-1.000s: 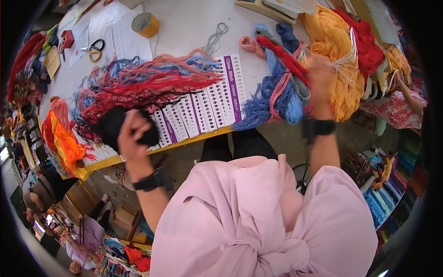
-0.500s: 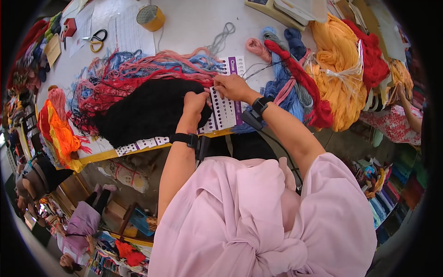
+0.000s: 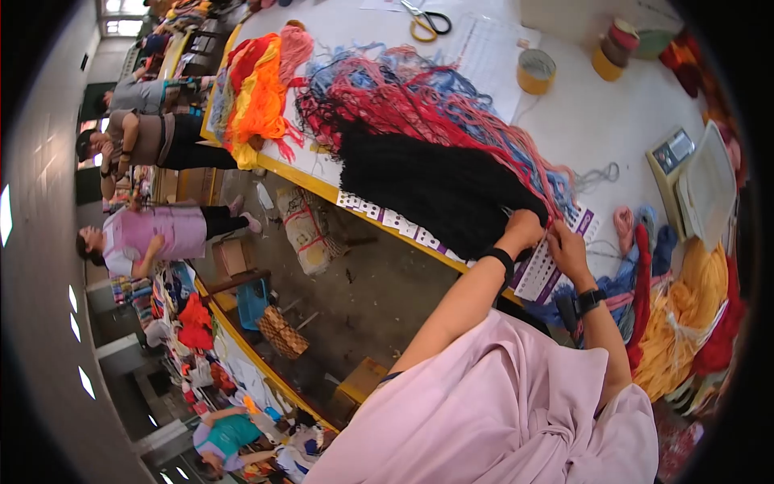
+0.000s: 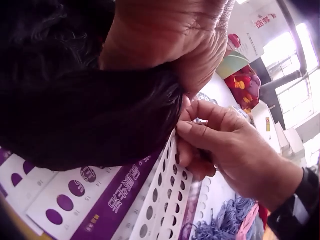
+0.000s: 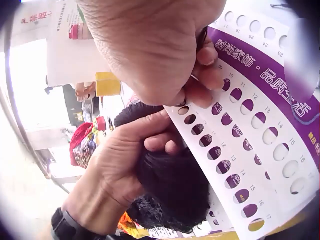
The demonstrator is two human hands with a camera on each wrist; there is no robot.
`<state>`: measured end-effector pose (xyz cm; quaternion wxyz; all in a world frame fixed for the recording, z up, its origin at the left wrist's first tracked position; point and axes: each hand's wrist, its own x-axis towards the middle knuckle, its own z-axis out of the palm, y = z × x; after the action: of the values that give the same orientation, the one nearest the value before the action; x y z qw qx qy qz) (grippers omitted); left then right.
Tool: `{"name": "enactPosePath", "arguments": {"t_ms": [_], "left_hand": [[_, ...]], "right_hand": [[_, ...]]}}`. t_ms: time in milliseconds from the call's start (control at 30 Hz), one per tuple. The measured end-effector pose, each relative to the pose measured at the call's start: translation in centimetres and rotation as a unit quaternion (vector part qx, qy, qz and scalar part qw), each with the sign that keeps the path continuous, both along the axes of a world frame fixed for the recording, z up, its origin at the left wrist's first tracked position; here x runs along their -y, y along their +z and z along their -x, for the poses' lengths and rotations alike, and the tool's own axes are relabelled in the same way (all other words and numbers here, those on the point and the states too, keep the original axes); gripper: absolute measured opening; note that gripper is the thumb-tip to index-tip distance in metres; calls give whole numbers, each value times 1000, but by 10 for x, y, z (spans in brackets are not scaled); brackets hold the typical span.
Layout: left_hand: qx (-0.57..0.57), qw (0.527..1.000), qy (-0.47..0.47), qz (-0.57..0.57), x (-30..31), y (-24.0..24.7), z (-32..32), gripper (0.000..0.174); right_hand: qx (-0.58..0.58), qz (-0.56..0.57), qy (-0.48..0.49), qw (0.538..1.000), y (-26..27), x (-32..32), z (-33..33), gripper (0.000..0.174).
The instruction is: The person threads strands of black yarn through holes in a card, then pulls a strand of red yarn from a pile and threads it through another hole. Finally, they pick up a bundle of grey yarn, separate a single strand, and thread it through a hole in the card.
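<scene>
Partly hidden, left hand [image 3: 526, 229] grips black yarn [image 3: 435, 177]; right hand [image 3: 569, 252] pinches punched card [image 5: 220, 139].

The head camera is mounted above the surface [image 3: 588, 129] and angled forward and down, with the surrounding room included at left. Each wrist camera is positioned close in: the left is aimed toward the right grip [image 4: 230, 140], the right toward the left grip [image 5: 127, 157]. The black yarn [image 3: 435, 185] and perforated thread cards [image 5: 230, 200] are covered by both.

Black yarn [image 3: 427, 181], white and purple cards [image 3: 544, 270], golden-orange skein [image 3: 685, 302]
</scene>
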<state>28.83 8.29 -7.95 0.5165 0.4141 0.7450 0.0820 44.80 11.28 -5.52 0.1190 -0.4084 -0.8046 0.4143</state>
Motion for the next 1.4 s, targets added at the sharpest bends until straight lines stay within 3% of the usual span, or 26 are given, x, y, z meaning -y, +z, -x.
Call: {"name": "enactPosePath", "arguments": {"t_ms": [67, 200, 300, 400, 533, 600, 633, 733, 867, 933, 1067, 1100, 1200, 1233, 1333, 1400], "left_hand": [[-119, 985, -32, -117, 8, -1, -10, 26], [-117, 984, 19, -131, 13, 26, -6, 16], [-77, 993, 24, -81, 11, 40, -6, 16], [-116, 982, 77, -128, 15, 25, -9, 21], [-79, 987, 132, -35, 12, 46, -3, 37], [8, 988, 152, -28, 12, 32, -1, 43], [19, 973, 195, -120, 15, 29, -6, 35], [307, 895, 309, -93, 17, 27, -2, 22], [405, 861, 280, -126, 18, 35, 5, 11], [393, 870, 261, -140, 19, 39, 10, 11], [375, 892, 212, -134, 20, 19, 10, 13], [374, 896, 190, -143, 21, 20, 11, 14], [197, 977, 8, -82, 17, 23, 14, 25], [74, 982, -46, -167, 19, 11, 12, 36], [35, 984, -38, -170, 10, 1, 11, 38], [63, 976, 52, -203, -1, 9, 29, 34]], "right_hand": [[5, 68, -8, 998, 8, -3, 0, 8], [-11, 102, -21, 994, 4, -2, -1, 7], [-14, 105, -33, 994, 12, 1, 3, 8], [-18, 105, -40, 993, 12, 2, 2, 9], [19, 37, -15, 999, 9, 4, 0, 12], [42, 64, -10, 997, 13, 3, 1, 11], [48, 70, -3, 996, 13, 2, 0, 10], [-23, 162, -9, 986, 11, 1, -2, 10], [-99, 345, -1, 934, -8, -12, -15, 17], [-109, 408, -30, 906, 15, -17, -7, 19], [-63, 364, 34, 928, 1, -22, -14, 21], [-78, 426, -18, 901, 2, -23, -15, 19], [-104, 457, -80, 880, 4, -23, -14, 22], [-88, 445, -72, 888, 0, -21, -14, 22], [-57, 422, -59, 903, -15, -19, -9, 22], [-53, 428, -66, 900, -19, -20, -10, 21]]}}
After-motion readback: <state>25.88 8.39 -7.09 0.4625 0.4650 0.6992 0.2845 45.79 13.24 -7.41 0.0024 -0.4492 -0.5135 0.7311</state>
